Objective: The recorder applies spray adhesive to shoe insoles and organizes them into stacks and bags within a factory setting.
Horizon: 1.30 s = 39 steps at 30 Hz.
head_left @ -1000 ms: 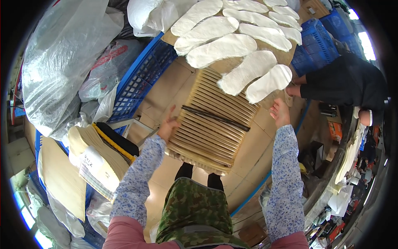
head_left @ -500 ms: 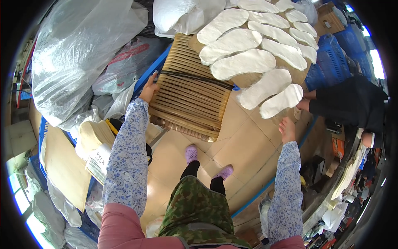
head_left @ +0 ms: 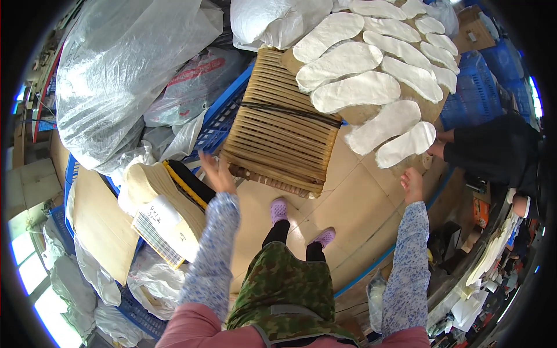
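Observation:
My left hand has its fingers spread, with nothing in them. It is just off the lower left corner of a slatted wooden stool with a dark cord across it. My right hand is closed, its fingers curled; whether anything is in them is hidden. Just above it lies the lowest of several white fleecy insoles, spread in rows over a tan fuzzy sheet. Another person's hand touches the right side of that sheet.
Large plastic bags fill the left, beside a blue crate. Stacked cream insole-shaped pieces with a paper label sit at lower left. Blue baskets stand at far right. Tiled floor lies around my purple clogs.
My left hand has let go of the stool's left edge and come down toward me, fingers opening. The right hand stays near the sheet's lower end, its fingers curled tighter. The view has shifted slightly.

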Each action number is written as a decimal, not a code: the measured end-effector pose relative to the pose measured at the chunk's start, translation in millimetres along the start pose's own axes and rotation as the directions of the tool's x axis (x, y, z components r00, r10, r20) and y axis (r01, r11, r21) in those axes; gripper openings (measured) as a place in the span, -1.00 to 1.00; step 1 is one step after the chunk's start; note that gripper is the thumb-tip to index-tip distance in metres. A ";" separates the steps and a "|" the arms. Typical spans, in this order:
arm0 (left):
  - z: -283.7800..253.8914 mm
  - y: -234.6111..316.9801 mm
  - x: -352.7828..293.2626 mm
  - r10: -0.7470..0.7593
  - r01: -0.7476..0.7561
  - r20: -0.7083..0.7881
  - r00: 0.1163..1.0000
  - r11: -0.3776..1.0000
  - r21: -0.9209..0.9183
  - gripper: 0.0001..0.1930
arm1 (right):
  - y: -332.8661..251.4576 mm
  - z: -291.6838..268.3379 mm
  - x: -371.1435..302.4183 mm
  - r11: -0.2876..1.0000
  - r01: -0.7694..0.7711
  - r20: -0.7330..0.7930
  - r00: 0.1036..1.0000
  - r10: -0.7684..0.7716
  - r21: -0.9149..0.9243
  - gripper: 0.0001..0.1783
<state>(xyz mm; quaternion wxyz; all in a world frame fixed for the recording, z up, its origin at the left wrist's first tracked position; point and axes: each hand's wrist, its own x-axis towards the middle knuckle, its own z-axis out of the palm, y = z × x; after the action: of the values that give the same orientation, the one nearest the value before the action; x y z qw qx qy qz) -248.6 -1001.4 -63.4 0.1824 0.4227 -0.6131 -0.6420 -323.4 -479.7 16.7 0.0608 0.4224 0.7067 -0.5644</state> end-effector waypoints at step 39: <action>-293.4 -66.1 -369.7 -0.585 0.595 -0.310 0.750 0.801 -0.070 -0.80 | 173.1 -2.1 -166.0 0.628 0.145 0.458 0.808 0.371 -0.765 -0.70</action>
<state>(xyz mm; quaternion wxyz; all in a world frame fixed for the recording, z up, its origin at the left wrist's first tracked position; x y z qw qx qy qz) 208.0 -896.8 24.4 0.0594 0.6945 -0.4214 -0.5801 -101.8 -564.6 -18.3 0.4831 0.2094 0.7946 -0.3024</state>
